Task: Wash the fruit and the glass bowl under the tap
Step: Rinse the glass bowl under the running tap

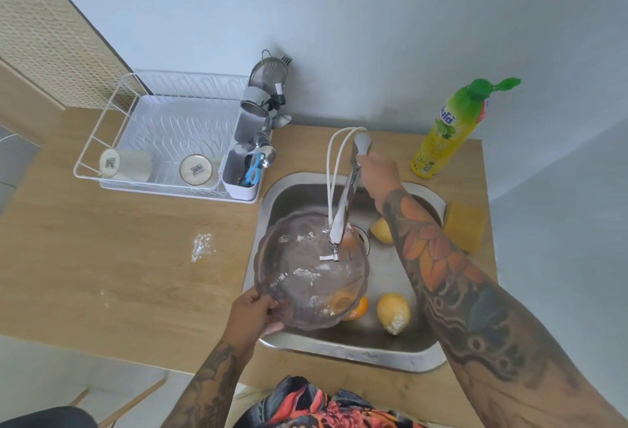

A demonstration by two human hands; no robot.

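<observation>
- Head view: one glass bowl (311, 271), streaked with white residue, is held tilted over the left part of the sink (353, 353), under the spout of the tap (343, 210).
- Four fruits lie in the sink: two lemons, one (393, 312) at the front and one (381, 231) at the back beside the right forearm; an orange (358, 308) at the front, partly behind the bowl; another orange one (348, 240) seen through the glass near the drain.
- Left hand (253, 313) grips the bowl's near rim, thumb over the edge.
- Right hand (379, 172) reaches to the tap's handle (362, 143), fingers around it; the grip is partly hidden.
- Beside the sink: one sponge (465, 231), one soap bottle (452, 128), one rack (170, 142) holding two cups.
</observation>
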